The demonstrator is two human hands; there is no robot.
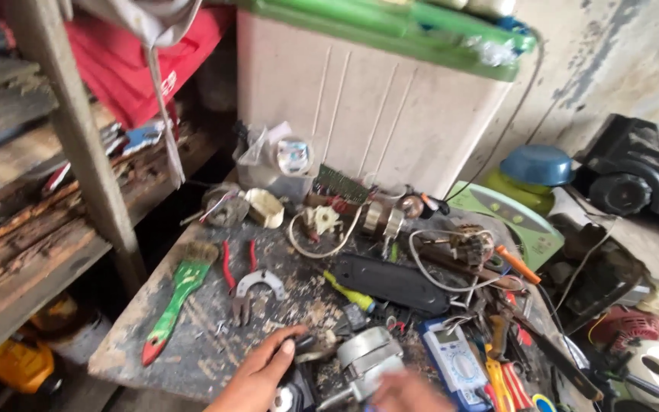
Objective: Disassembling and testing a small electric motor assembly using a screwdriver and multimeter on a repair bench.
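Left hand (259, 374) at the desk's (192, 336) near edge, fingers stretched flat and open, fingertips touching a small dark part (305, 345) just left of the metal motor (365, 358). Right hand (409, 393) blurred right below the motor; grip impossible to tell, fingers seemingly resting against the motor's lower side. Blue multimeter (455, 362) just right of the motor. Black oblong cover (390, 284) beyond the motor, with a yellow-handled tool (348, 292) at its left end. Red-handled pliers (239, 284) well left of the motor, a curved metal bracket (261, 281) lying over them. Green paintbrush (173, 301) with a red tip farther left, near the desk's edge. Tangled wires and small motor parts (390, 221) behind the cover, before a white washing machine (360, 107) with a green lid.
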